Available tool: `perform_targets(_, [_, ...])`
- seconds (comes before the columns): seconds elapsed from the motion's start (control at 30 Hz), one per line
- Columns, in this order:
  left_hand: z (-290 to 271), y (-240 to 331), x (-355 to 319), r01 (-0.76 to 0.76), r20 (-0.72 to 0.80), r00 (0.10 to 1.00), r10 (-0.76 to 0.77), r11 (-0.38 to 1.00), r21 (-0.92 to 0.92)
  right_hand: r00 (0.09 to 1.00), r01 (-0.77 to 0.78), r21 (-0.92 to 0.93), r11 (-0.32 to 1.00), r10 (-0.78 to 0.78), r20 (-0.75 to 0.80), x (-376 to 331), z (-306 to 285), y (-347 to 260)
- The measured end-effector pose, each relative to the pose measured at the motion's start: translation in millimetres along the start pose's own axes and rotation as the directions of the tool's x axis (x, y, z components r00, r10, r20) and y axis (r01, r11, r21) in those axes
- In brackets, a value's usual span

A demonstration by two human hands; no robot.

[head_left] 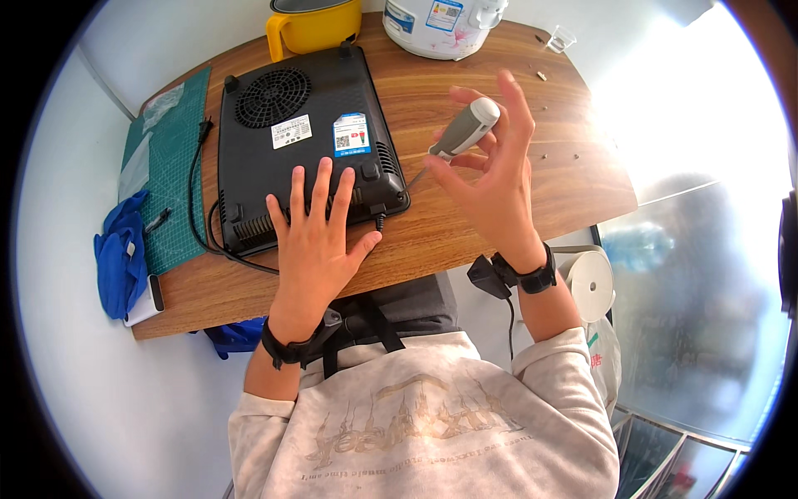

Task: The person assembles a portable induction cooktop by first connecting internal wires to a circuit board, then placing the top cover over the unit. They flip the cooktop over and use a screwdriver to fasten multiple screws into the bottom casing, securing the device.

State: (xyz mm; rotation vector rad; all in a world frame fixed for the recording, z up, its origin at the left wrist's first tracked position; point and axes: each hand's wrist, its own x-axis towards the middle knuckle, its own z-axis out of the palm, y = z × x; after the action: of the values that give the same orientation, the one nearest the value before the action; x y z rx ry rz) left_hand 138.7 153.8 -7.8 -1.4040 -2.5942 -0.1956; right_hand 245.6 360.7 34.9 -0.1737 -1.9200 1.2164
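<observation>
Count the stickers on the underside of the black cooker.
2: a white sticker below the fan grille, and a blue sticker to its right. The left hand may hide more.

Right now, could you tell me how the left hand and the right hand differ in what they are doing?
The left hand lies flat, fingers spread, on the black cooker; the right hand is raised above the table. The left hand holds nothing; the right hand holds a grey screwdriver. Both wear black wristbands.

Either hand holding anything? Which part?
The right hand holds a screwdriver by its grey handle, between thumb and fingers. The left hand holds nothing; it lies flat on the upturned black induction cooker.
</observation>
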Motion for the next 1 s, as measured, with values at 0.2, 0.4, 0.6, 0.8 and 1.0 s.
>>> perform_targets(0.2, [0,-1,-1,0.002,-0.001,1.0,-0.002,1.0,-0.001,0.944,0.33,-0.256,0.909,-0.322,0.077,15,-15,-16])
perform_targets(0.4, [0,-1,-1,0.002,-0.002,1.0,-0.002,1.0,0.003,0.927,0.356,-0.233,0.905,-0.311,0.21,26,-21,-37])
perform_targets(0.6, [0,-1,-1,0.003,0.007,1.0,-0.003,1.0,-0.006,0.916,0.299,-0.172,0.939,-0.232,0.326,36,-24,-49])
perform_targets(0.8, [2,-1,-1,0.01,0.016,1.0,-0.01,1.0,0.001,0.923,0.288,-0.23,0.93,-0.206,0.324,39,-18,-55])
perform_targets(1.0, [1,0,0,0.007,0.009,1.0,-0.007,1.0,-0.007,0.898,0.421,-0.364,0.831,-0.327,0.293,46,-14,-45])
